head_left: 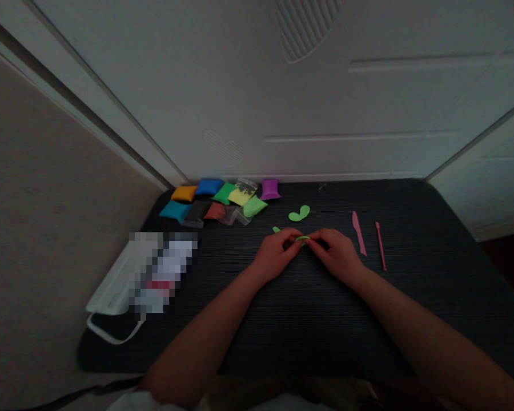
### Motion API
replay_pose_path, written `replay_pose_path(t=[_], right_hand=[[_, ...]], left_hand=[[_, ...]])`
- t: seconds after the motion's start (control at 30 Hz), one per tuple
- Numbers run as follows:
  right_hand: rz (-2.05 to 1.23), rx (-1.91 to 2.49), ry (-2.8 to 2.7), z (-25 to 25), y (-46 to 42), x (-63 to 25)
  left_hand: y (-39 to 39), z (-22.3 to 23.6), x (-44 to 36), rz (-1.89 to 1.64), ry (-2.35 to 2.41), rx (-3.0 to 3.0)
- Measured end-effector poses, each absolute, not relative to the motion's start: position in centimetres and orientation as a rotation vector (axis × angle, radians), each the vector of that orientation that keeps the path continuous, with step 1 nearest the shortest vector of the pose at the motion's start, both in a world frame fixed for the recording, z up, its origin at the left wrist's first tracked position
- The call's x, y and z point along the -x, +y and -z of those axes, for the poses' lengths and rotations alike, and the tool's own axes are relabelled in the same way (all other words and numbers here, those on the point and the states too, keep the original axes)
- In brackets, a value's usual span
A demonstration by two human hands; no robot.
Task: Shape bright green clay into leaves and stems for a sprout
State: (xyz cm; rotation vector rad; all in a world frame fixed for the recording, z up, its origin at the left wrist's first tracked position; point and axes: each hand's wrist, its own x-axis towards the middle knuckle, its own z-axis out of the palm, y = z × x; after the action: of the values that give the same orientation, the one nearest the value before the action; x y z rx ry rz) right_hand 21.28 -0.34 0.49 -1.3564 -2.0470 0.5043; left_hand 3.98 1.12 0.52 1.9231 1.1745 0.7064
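Between my two hands, over the middle of the dark table, is a small piece of light green modelling clay (302, 239). My left hand (278, 251) pinches its left side with thumb and fingers. On the right side, my right hand (336, 251) pinches it the same way. Just beyond lies a flat, two-lobed light green clay shape (300, 214). Another bit of green clay (276, 230) peeks out behind my left hand, mostly hidden. To the right of my right hand lie a pink plastic clay knife (358, 233) and a thin pink modelling stick (381, 245).
Several coloured clay packets, among them a purple one (270, 189) and a blue one (208, 186), lie along the table's back left. A white face mask (115, 285) and a pixelated item (171, 268) lie at the left. A white panel (346, 114) rises behind the black table (317, 331).
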Motion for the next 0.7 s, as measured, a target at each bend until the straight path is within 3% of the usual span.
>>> replay_pose_path(t=[0.7], right_hand=[[-0.549,1.31,-2.037,-0.36,-0.27,-21.34]], left_hand=[[1.04,-0.52,-4.05,-0.699,1.197,-1.975]])
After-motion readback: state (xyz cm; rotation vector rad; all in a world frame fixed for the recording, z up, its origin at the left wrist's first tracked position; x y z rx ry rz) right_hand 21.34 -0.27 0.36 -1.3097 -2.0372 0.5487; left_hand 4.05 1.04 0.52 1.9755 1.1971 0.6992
